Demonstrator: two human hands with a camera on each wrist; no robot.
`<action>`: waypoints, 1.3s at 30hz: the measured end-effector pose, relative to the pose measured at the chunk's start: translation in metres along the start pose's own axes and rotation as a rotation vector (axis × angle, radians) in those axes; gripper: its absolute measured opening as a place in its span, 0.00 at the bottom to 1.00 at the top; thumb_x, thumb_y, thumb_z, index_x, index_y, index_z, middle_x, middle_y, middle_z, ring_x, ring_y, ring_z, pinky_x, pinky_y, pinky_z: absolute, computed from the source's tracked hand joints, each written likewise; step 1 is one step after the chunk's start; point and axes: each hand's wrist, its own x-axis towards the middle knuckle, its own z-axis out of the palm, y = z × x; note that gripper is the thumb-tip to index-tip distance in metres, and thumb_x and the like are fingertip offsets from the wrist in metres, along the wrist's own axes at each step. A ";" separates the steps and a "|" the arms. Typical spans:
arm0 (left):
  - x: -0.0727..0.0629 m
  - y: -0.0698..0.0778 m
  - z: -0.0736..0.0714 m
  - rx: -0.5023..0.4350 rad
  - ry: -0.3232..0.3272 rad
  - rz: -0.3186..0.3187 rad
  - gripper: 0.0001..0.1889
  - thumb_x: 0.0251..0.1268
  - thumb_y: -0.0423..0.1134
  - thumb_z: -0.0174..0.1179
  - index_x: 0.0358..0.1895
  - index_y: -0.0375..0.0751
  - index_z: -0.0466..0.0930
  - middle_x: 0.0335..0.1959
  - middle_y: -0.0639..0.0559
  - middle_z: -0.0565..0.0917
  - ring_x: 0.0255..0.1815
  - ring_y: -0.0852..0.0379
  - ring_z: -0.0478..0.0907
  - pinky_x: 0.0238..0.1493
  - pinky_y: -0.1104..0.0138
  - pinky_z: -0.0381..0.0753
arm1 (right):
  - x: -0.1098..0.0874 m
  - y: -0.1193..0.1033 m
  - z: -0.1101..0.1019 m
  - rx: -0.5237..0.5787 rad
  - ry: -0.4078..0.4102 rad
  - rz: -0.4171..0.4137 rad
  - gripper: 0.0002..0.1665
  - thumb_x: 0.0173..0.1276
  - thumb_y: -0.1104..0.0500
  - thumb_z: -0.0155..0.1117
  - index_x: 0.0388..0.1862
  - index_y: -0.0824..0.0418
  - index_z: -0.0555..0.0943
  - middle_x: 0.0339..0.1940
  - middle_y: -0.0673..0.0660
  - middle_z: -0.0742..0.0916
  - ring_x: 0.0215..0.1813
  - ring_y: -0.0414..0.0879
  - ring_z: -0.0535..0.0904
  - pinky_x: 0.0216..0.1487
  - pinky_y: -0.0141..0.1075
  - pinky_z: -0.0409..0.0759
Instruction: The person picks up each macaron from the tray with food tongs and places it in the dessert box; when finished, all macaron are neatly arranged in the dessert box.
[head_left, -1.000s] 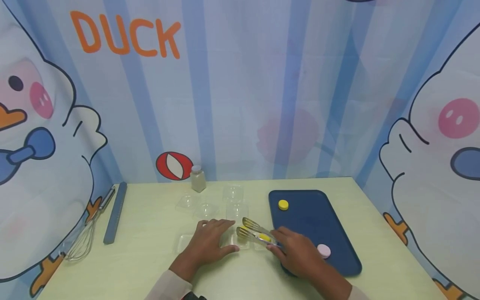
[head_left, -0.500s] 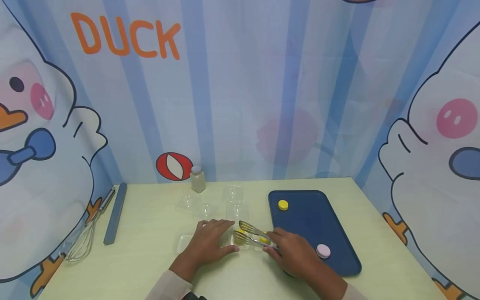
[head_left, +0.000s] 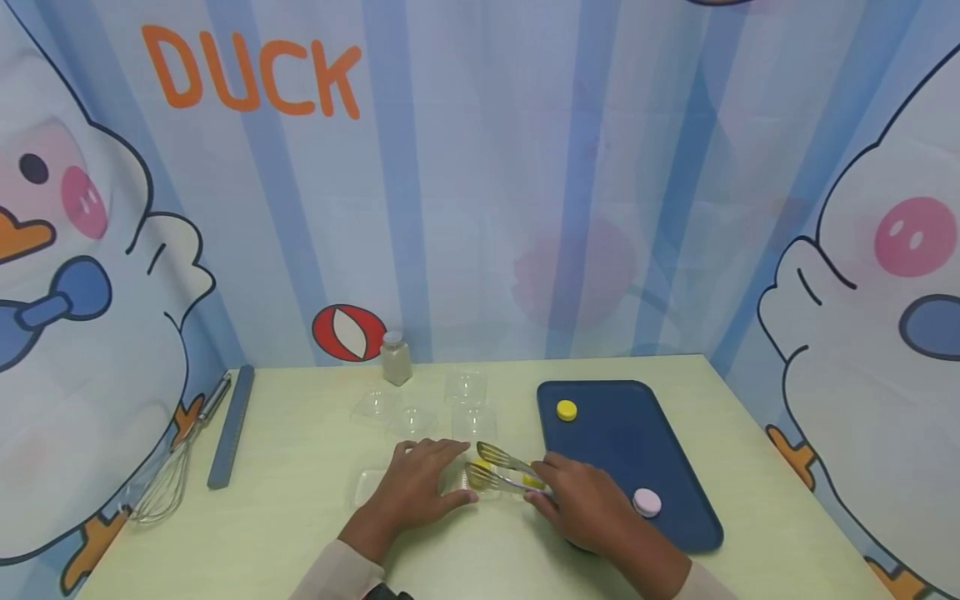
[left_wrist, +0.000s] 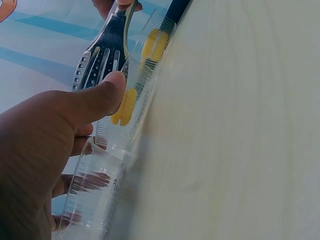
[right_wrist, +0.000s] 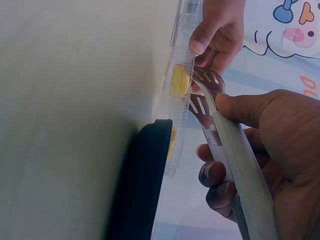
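My left hand (head_left: 423,483) holds the near end of a clear plastic box (left_wrist: 112,137), thumb on the near side and fingers on the far side. In my right hand (head_left: 588,504) I grip metal serving tongs (right_wrist: 235,155); their slotted tips are apart, over the box near my left thumb. One yellow macaron (right_wrist: 179,80) stands on edge inside the box by the tips. Further along, another yellow macaron (left_wrist: 155,45) also sits in clear plastic. Whether the tips touch the nearer macaron, I cannot tell. Another clear container (left_wrist: 92,190) lies under my left fingers.
On the right, a dark blue tray (head_left: 622,458) bears a yellow macaron (head_left: 566,410) and a pink macaron (head_left: 647,502). Clear plastic lids (head_left: 467,386) lie behind my hands, near a small jar (head_left: 396,358). A whisk (head_left: 176,467) and a grey-blue bar (head_left: 231,429) lie left.
My right hand and the tongs have shifted slightly left and toward me, over the box. My left hand has stayed in place.
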 end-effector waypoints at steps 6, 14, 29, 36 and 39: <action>0.001 -0.001 -0.001 0.004 -0.005 0.001 0.38 0.65 0.65 0.73 0.73 0.49 0.81 0.68 0.49 0.88 0.68 0.44 0.84 0.66 0.40 0.76 | 0.001 -0.002 -0.002 -0.003 0.003 -0.005 0.23 0.74 0.46 0.76 0.62 0.56 0.89 0.49 0.50 0.89 0.41 0.41 0.84 0.41 0.43 0.86; 0.000 -0.002 -0.002 0.006 -0.012 -0.003 0.39 0.64 0.66 0.73 0.73 0.50 0.81 0.68 0.50 0.88 0.68 0.45 0.84 0.67 0.40 0.76 | 0.002 -0.005 -0.002 0.001 -0.006 0.012 0.24 0.74 0.45 0.76 0.62 0.56 0.89 0.52 0.51 0.90 0.43 0.43 0.86 0.44 0.45 0.87; 0.001 0.002 -0.013 0.014 -0.030 -0.034 0.42 0.62 0.65 0.75 0.75 0.47 0.78 0.72 0.47 0.84 0.73 0.41 0.80 0.71 0.36 0.75 | 0.003 0.008 0.000 0.032 0.121 0.024 0.25 0.75 0.46 0.75 0.64 0.58 0.88 0.52 0.52 0.91 0.41 0.41 0.85 0.39 0.41 0.85; -0.009 -0.008 -0.018 0.036 0.000 -0.037 0.40 0.63 0.64 0.75 0.74 0.48 0.80 0.70 0.47 0.85 0.73 0.42 0.81 0.70 0.39 0.77 | 0.003 0.016 0.000 0.088 0.142 0.086 0.25 0.76 0.46 0.74 0.65 0.57 0.88 0.54 0.51 0.91 0.47 0.45 0.88 0.44 0.46 0.87; -0.015 -0.013 -0.019 0.031 0.005 -0.051 0.38 0.63 0.64 0.75 0.72 0.49 0.81 0.69 0.48 0.85 0.73 0.43 0.80 0.71 0.38 0.76 | 0.002 0.020 0.000 0.095 0.156 0.102 0.25 0.76 0.46 0.74 0.65 0.57 0.88 0.53 0.52 0.90 0.45 0.45 0.87 0.43 0.46 0.86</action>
